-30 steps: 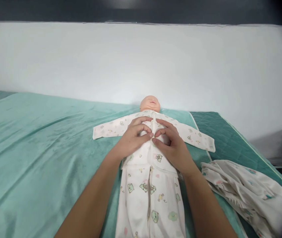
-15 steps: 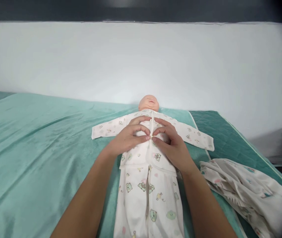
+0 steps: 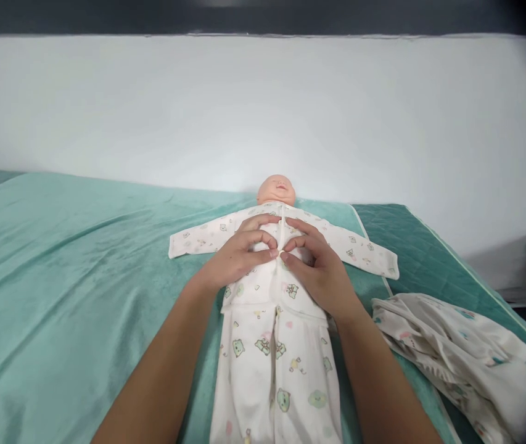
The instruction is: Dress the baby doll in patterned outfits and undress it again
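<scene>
A baby doll (image 3: 276, 190) lies on its back, dressed in a white printed jacket (image 3: 293, 291) and matching trousers (image 3: 244, 370). Both sleeves are spread out to the sides. My left hand (image 3: 244, 250) rests on the jacket's front, thumb and forefinger pinched at the middle opening. Opposite it, my right hand (image 3: 316, 262) pinches the other side of the same opening. Between the two thumbs shows a small pale fastener (image 3: 280, 253), a button or snap, partly covered by fingertips. The other fingers of both hands lie curved on the chest near the seam.
A crumpled white printed garment (image 3: 457, 345) lies to the right of the doll. Beneath everything is a green blanket (image 3: 82, 277), with a darker quilted cover (image 3: 429, 259) along the right. A white wall (image 3: 263, 111) rises behind the doll's head.
The view has tilted very slightly. Both hands keep their pinch at the jacket front, with a little more of the pale fastener showing between the thumbs.
</scene>
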{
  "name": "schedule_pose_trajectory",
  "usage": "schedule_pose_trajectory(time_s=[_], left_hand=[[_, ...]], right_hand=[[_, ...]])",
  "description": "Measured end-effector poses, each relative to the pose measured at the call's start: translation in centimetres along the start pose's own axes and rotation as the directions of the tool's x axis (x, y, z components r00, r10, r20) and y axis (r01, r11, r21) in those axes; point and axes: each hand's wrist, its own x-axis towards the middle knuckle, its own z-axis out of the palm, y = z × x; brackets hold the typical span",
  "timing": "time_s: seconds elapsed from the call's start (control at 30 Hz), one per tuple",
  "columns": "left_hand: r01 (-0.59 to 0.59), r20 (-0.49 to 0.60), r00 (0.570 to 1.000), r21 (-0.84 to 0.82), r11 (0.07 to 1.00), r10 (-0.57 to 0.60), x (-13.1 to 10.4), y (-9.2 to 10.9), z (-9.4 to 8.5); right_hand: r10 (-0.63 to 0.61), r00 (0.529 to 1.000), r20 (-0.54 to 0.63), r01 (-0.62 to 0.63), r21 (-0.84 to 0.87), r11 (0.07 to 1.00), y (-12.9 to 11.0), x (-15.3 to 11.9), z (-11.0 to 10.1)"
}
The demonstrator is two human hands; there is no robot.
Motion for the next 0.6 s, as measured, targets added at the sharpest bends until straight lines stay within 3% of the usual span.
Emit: schedule_pose_trajectory(time_s=[0.23, 0.43, 0.6], left_hand=[[0.029, 0.004, 1.0, -0.045, 0.999, -0.029, -0.06, 0.12, 0.05], [-0.018, -0.008, 1.0, 0.027, 0.999, 0.018, 0.03, -0.14, -0.1], [-0.024, 0.013, 1.0, -0.01, 1.0, 0.024, -0.01, -0.24, -0.17]], right_hand=[[-0.015, 1.0, 0.011, 0.015, 0.0, 1.0, -0.32, -0.15, 0.02], [-0.035, 0.999, -0.02, 0.035, -0.009, 0.999, -0.37, -0.19, 0.1], [-0.012, 1.0, -0.027, 0.012, 0.024, 1.0, -0.25, -0.19, -0.02]])
